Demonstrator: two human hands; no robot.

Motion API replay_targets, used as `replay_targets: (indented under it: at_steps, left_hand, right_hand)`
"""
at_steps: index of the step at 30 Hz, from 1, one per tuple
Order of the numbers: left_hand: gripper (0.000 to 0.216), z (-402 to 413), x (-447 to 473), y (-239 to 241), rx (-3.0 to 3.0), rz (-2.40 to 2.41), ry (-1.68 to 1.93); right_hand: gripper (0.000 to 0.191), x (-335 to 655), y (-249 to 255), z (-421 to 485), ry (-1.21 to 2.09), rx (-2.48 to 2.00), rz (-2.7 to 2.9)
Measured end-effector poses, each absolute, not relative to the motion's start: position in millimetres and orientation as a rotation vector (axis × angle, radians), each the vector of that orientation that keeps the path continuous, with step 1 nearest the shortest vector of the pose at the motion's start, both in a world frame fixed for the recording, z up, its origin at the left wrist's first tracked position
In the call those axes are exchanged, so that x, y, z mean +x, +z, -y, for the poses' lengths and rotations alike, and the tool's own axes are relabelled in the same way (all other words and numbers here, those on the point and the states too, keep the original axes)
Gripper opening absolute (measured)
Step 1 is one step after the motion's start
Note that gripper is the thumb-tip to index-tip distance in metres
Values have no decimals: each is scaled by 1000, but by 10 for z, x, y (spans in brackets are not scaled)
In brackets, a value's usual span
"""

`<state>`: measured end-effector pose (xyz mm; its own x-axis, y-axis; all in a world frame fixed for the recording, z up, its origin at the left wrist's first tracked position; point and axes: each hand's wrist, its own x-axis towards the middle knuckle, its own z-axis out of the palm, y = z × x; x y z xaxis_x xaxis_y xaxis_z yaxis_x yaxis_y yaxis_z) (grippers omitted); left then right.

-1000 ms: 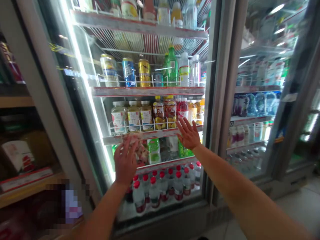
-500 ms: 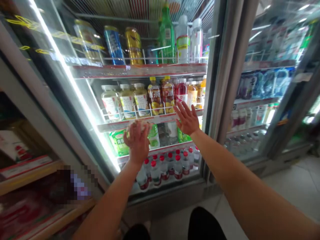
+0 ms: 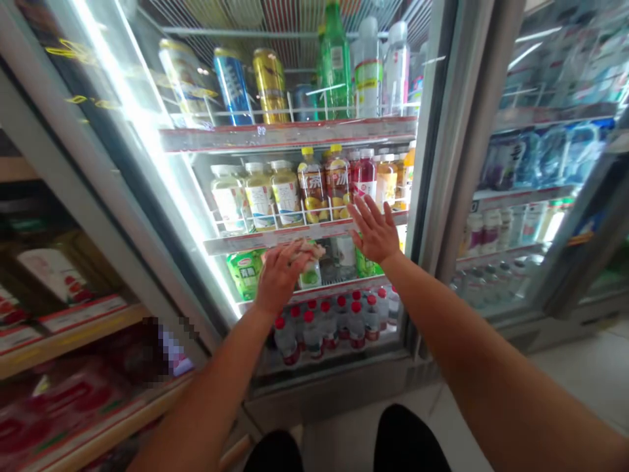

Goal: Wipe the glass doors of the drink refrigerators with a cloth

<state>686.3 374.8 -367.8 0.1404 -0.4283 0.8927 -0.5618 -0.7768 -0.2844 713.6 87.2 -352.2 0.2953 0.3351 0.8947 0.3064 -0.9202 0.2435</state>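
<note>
My left hand [image 3: 279,275] presses a crumpled pale cloth [image 3: 313,250] against the glass in front of a drinks fridge, level with the lower shelf. Its fingers are bent over the cloth, and part of the cloth is hidden beneath them. To the right, my right hand [image 3: 376,231] rests with fingers spread, apparently flat on the same glass and holding nothing. Behind it stand a bottle of red drink [image 3: 364,172] and brown tea bottles with yellow caps [image 3: 337,180]. Green packs [image 3: 244,274] sit on the shelf behind my left hand.
Red-capped water bottles [image 3: 313,333] fill the fridge bottom; cans [image 3: 270,85] and a green bottle [image 3: 336,65] stand on top. A metal door frame [image 3: 459,144] borders a second fridge on the right. Wooden shelves [image 3: 98,331] with packaged goods are at left. My knees [image 3: 410,439] show below.
My left hand has slid with the cloth to the right across the glass, and its fingers now point more to the right. My right hand stays spread in about the same place.
</note>
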Motion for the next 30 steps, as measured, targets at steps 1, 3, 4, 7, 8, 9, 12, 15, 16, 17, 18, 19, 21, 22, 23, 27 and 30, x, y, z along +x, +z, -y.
replay_targets:
  at_steps: [1, 3, 4, 7, 8, 9, 12, 15, 16, 17, 18, 19, 21, 22, 23, 27, 30]
  left_hand:
    - [22, -3764, 6860, -3637, 2310, 986, 1709]
    - [27, -3839, 6863, -3468, 2277, 792, 1753]
    - [31, -3891, 6866, -3372, 2232, 663, 1780]
    - [44, -4045, 6863, -3259, 2150, 436, 1809]
    - [46, -4084, 6855, -3309, 2162, 426, 1812]
    - [47, -4116, 6846, -3396, 2194, 443, 1811]
    - [52, -4168, 6819, -3687, 2312, 524, 1792]
    - [58, -4166, 6829, -3688, 2326, 573, 1783]
    - [59, -4150, 6841, -3618, 2303, 595, 1789]
    - [59, -4125, 6855, -3536, 2275, 619, 1791]
    - [59, -4091, 6869, -3463, 2244, 641, 1790]
    - [59, -4049, 6880, -3415, 2214, 659, 1793]
    - [59, -3949, 6887, -3428, 2194, 709, 1801]
    - [58, -3897, 6884, -3483, 2209, 763, 1801]
    - [56, -3849, 6879, -3554, 2242, 832, 1800]
    - [52, -3705, 6892, -3655, 2382, 992, 1834]
    - [52, -3593, 6947, -3412, 2350, 901, 1861]
  right_hand:
    - [65, 7141, -3525, -871, 1748, 2503, -621]
    - [66, 7150, -3532, -868, 1765, 2485, -622]
    - [66, 7153, -3534, -867, 1778, 2471, -624]
    - [66, 7158, -3538, -867, 1807, 2443, -634]
    - [66, 7156, -3538, -868, 1804, 2448, -635]
    - [66, 7154, -3537, -869, 1796, 2459, -635]
    - [65, 7143, -3533, -871, 1767, 2496, -631]
    - [66, 7134, -3527, -871, 1763, 2497, -641]
    - [65, 7132, -3525, -871, 1761, 2495, -640]
    - [65, 7130, -3524, -872, 1758, 2496, -636]
    - [65, 7129, -3524, -872, 1752, 2501, -632]
    - [65, 7128, -3524, -873, 1746, 2509, -629]
    - [66, 7129, -3525, -874, 1735, 2525, -633]
    - [66, 7130, -3526, -874, 1735, 2529, -637]
    - [66, 7131, -3528, -873, 1737, 2530, -640]
    - [67, 7137, -3530, -868, 1747, 2514, -635]
    - [66, 7137, -3528, -864, 1747, 2501, -630]
